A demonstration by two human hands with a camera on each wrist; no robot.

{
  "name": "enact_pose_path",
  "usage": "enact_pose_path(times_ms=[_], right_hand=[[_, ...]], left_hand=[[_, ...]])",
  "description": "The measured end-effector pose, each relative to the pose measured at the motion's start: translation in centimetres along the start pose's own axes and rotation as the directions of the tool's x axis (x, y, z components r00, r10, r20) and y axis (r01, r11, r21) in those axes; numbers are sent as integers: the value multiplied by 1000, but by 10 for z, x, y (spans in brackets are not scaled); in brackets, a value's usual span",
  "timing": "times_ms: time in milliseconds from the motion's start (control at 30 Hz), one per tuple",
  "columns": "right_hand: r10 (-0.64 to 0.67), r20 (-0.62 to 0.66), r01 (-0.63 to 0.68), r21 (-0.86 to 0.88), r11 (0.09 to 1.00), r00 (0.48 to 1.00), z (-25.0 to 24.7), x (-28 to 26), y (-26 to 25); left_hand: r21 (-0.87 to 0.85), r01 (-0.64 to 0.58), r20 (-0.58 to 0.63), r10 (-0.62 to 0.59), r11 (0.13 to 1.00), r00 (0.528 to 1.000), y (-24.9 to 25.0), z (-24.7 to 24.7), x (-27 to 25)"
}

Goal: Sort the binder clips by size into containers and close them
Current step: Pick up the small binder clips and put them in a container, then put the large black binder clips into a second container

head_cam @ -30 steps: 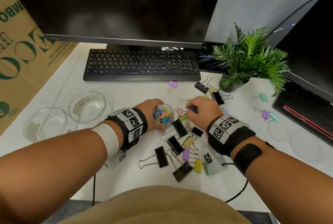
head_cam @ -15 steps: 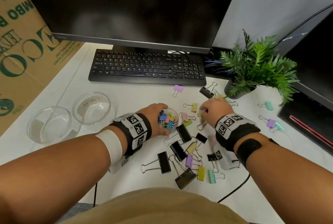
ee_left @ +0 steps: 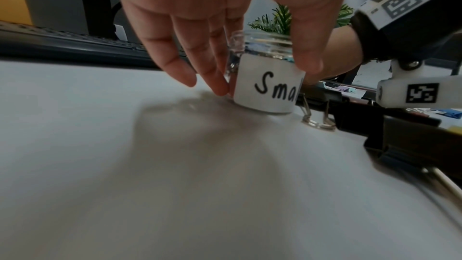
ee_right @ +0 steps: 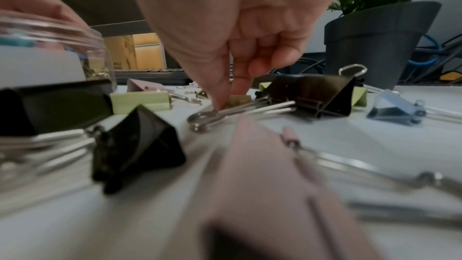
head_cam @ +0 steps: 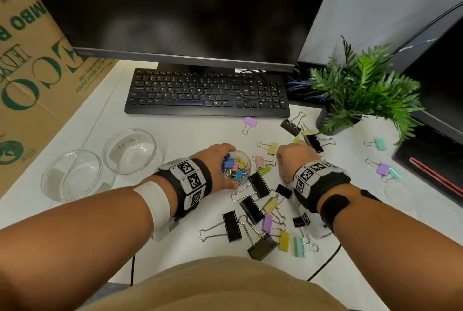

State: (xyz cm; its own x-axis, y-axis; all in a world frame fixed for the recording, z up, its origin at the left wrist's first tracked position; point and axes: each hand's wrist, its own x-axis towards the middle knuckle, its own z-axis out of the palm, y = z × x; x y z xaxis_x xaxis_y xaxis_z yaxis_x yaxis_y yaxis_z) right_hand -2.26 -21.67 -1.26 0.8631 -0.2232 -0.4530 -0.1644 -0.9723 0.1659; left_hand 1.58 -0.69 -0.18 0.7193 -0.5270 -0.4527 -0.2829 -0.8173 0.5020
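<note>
head view: left hand curled round the small jar, which stands on the white desk and is part full of tiny coloured clips. right hand just right of the jar, fingers turned down among loose clips; grip hidden from here. two empty clear bowls sit well left of the jar, bare desk between them. keyboard at the far edge, potted plant far right. scattered binder clips crowd the near middle, a few strays off to the right. left wrist view: thumb and fingers clasp the jar at both sides, label reading "smal" facing the camera; jar mouth open, base on the desk; wide bare desk near and left, a black clip touching or just beside its right edge. right wrist view: thumb and forefinger pinch a small yellow-green clip lying on the desk, just above the wire handles of a large black clip; other fingers curled. jar rim at far left, plant pot far right, clips close on all sides.
</note>
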Motion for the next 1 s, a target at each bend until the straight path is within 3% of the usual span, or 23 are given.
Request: enact_pose_path(times_ms=[133, 267, 400, 500, 700, 867, 1000], right_hand=[[20, -16, -20, 57, 998, 1000, 2, -2, 2], [35, -56, -20, 243, 970, 998, -8, -9, 6], [67, -163, 29, 525, 851, 984, -27, -23, 4], [-5, -217, 143, 626, 767, 976, -45, -34, -15], [-186, -282, 319, 563, 762, 941, -57, -44, -62], [-226, -206, 298, 461, 836, 952, -42, -44, -70], [-212, -175, 269, 451, 851, 962, -26, -50, -77]], left_hand=[[14, -3, 4, 3, 1000, 1000, -2, 1, 0], [26, -14, 17, 14, 1000, 1000, -4, 2, -1], [27, -19, 15, 19, 999, 1000, -7, 3, -2], [41, -21, -4, 21, 999, 1000, -6, 1, -4], [30, -9, -11, 10, 1000, 1000, -2, 0, -6], [-5, -23, -5, 23, 1000, 1000, -7, -7, -12], [21, -61, -143, 63, 998, 988, -19, -25, -33]])
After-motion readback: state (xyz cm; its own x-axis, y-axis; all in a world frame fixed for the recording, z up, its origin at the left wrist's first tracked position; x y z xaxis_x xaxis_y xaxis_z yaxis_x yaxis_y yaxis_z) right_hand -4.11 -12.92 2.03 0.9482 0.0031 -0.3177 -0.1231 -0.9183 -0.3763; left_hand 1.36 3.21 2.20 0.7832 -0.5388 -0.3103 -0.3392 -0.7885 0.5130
